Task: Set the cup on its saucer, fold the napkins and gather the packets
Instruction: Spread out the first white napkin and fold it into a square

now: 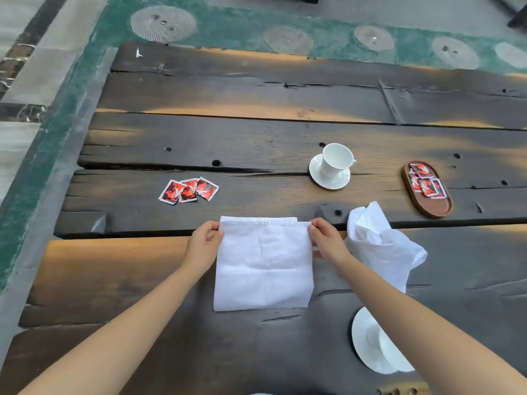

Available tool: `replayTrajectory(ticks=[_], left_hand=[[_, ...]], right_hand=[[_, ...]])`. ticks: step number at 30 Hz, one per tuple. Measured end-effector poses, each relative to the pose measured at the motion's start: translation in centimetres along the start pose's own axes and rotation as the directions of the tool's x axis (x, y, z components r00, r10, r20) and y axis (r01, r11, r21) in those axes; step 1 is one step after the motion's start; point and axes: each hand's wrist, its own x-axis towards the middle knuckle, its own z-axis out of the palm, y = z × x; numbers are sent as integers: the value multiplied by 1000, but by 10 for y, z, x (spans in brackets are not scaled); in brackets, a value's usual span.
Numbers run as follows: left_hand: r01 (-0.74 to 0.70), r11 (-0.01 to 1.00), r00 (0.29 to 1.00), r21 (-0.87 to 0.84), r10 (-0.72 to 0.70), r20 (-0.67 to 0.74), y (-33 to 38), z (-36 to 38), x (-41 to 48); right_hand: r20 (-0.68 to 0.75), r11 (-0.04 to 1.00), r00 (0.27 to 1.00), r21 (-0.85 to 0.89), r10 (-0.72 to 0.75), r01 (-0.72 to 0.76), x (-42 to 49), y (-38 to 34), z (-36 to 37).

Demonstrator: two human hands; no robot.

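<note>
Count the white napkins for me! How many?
2. The flat napkin lies in front, pinched at its far corners by the left hand and right hand; the crumpled napkin sits right of it.

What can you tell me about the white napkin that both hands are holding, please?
The white napkin looks like thin cloth or soft paper, creased. It lies flat on the dark wooden table, folded over, its upper layer stopping just short of the far edge. The left hand pinches its far left corner and the right hand its far right corner.
</note>
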Motion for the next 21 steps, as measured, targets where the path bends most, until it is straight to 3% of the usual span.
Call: replayTrajectory(ticks=[7,11,21], left_hand=[[95,987,995,127,-96,2,-19,7,41],[116,976,993,186,-117,-8,-25,8,57],[57,931,998,361,-54,-19,-32,10,77]], right_hand=[[-102,999,994,-46,24,-29,34,18,15],[-68,998,996,-15,60,-61,47,19,20],[-220,979,975,-203,-29,-17,65,32,27]])
